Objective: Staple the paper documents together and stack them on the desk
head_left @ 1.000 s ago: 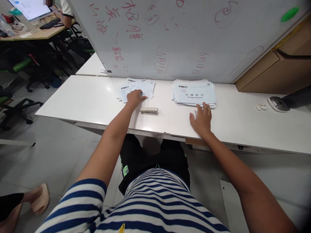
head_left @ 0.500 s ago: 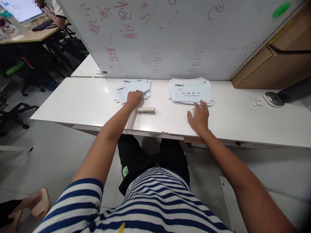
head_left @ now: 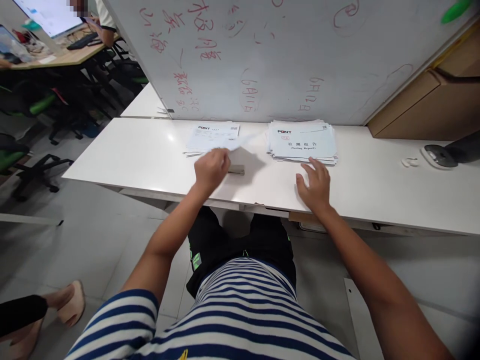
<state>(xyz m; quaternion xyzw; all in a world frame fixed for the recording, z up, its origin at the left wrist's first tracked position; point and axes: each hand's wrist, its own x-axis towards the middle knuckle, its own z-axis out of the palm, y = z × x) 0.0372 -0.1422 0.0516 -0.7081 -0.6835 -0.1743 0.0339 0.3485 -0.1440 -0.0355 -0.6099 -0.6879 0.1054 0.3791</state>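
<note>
My left hand [head_left: 211,170] is closed on a sheet of paper [head_left: 247,141], raised off the desk and seen nearly edge-on. Behind that hand lies the left stack of printed papers [head_left: 213,136] with a PONY heading. A stapler [head_left: 237,170] rests just right of my left hand, partly covered by it. My right hand [head_left: 315,186] is open with fingers apart, at the front edge of a thicker stack of testing reports [head_left: 305,137]. Whether its fingertips touch the stack I cannot tell.
A whiteboard [head_left: 277,65] with red writing stands along the back of the white desk [head_left: 123,150]. To the right are a cardboard box [head_left: 416,107], white earbuds [head_left: 410,162] and a computer mouse [head_left: 438,156]. Another person [head_left: 105,25] sits at a desk far left.
My left hand has lifted a sheet off the left stack and moved it up and rightward, casting a shadow over the desk. My right hand stays by the report stack. The view has shifted slightly.
</note>
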